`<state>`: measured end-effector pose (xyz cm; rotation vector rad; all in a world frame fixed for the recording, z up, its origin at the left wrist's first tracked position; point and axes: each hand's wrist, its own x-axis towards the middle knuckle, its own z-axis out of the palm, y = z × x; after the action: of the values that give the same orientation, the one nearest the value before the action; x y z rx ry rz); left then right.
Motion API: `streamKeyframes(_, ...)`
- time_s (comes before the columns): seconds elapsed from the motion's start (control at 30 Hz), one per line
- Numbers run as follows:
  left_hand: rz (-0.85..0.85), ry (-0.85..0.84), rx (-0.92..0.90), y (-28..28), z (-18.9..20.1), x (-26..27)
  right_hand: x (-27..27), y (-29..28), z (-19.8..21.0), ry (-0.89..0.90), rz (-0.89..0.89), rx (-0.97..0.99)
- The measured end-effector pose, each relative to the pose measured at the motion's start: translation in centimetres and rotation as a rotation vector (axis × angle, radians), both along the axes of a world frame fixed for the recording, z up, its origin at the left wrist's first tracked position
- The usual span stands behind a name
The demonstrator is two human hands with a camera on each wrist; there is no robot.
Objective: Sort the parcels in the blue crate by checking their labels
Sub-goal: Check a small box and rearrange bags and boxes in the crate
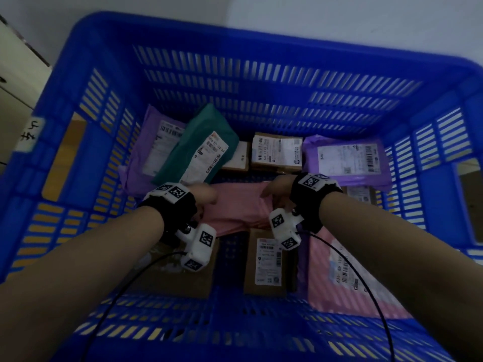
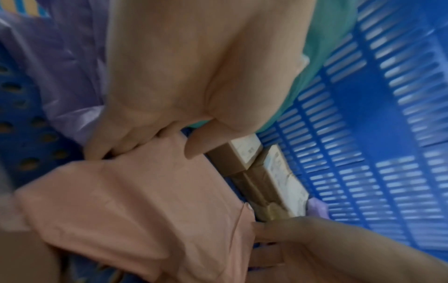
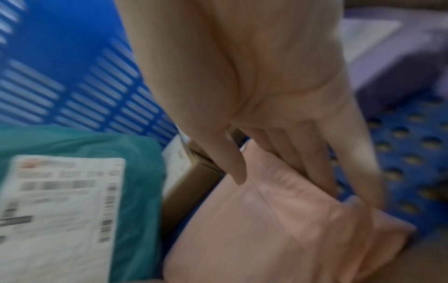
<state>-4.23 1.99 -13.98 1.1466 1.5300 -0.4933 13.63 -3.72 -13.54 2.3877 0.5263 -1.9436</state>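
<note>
A pink plastic parcel (image 1: 240,207) lies in the middle of the blue crate (image 1: 261,35), its upper face showing no label. My left hand (image 1: 206,197) grips its left edge. In the left wrist view the thumb lies on top of the pink parcel (image 2: 135,201) and the fingers (image 2: 109,147) curl round its edge. My right hand (image 1: 274,192) grips the right edge. The right wrist view shows its thumb on the pink parcel (image 3: 266,229) and its fingers (image 3: 315,162) down the side.
Behind the hands lie a green bag (image 1: 198,145), a purple bag (image 1: 149,142), two cardboard boxes (image 1: 277,152) and another purple bag (image 1: 345,160), labels up. Nearer me are a labelled box (image 1: 266,262), a plain box (image 1: 170,273) and a second pink bag (image 1: 347,278).
</note>
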Motion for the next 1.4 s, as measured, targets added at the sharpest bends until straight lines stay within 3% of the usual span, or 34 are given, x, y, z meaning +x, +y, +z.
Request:
streamKeyframes(0.2,0.111,-0.109,-0.141,1.0,2.2,-0.7,1.9,0.9,2.8,-0.005,-0.062,0.119)
streamKeyframes(0.63,0.143,-0.303,-0.048,0.2,9.0,-1.3,4.4,-1.6,9.9,-0.124,0.009,0.298)
streamKeyframes(0.93,0.328,-0.511,0.14,-1.2,12.5,0.0,6.3,-4.8,13.9,-0.157,0.002,0.403)
streamKeyframes(1.03,0.39,-0.584,0.181,-0.9,13.9,0.4,6.6,-5.3,15.1,-0.131,-0.1,0.492)
streamKeyframes(1.17,0.344,-0.64,0.223,-0.4,16.0,0.9,7.1,-5.6,16.8,-0.086,-0.264,0.6)
streamKeyframes(1.33,0.379,-0.72,0.308,0.4,18.2,1.2,8.1,-6.2,19.0,0.114,-0.552,0.773)
streamKeyframes(1.4,0.392,-0.754,0.34,0.6,18.9,1.6,8.0,-6.5,19.8,0.121,-0.564,0.884)
